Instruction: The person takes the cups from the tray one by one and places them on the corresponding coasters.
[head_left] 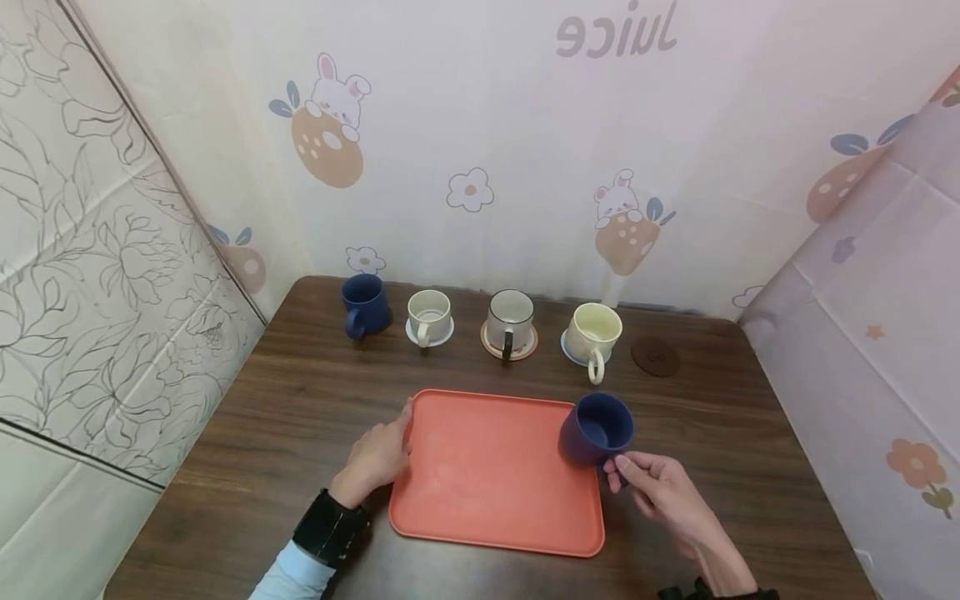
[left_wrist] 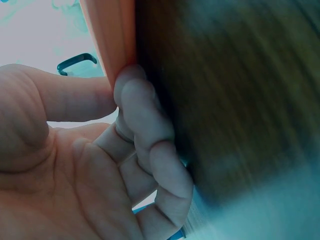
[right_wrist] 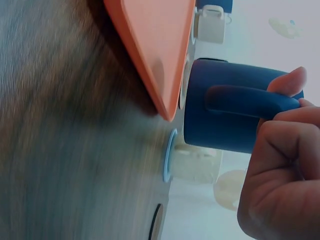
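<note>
My right hand [head_left: 667, 493] grips a dark blue mug [head_left: 597, 429] by its handle [right_wrist: 247, 101]. The mug is upright and overlaps the right edge of a coral-red tray [head_left: 495, 475] in the head view; the right wrist view puts it off the tray's corner, above the table. At the tray's left side, my left hand [head_left: 378, 454] pinches the rim between thumb and fingers, as the left wrist view shows, with the index finger along the edge toward the far corner. Bare tray surface shows between the hands.
Along the table's back stand another dark blue mug [head_left: 365, 305], a small cream cup [head_left: 430, 310], a white mug with black handle [head_left: 511, 315] and a pale yellow mug [head_left: 593, 332], the last three on coasters. A brown coaster [head_left: 656, 357] lies right of them. Patterned cloth [head_left: 480, 125] hangs behind.
</note>
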